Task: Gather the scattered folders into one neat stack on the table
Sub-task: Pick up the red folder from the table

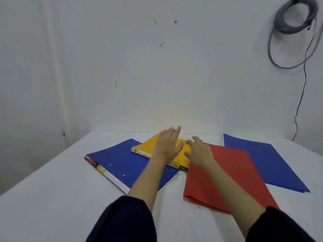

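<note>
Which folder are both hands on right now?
The yellow folder at the back, lying partly over the left blue folder. The red folder and right blue folder lie untouched.

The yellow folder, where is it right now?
In the head view the yellow folder lies mid-table near the far edge, overlapping the left blue folder, beside the red folder, under the left hand.
</note>
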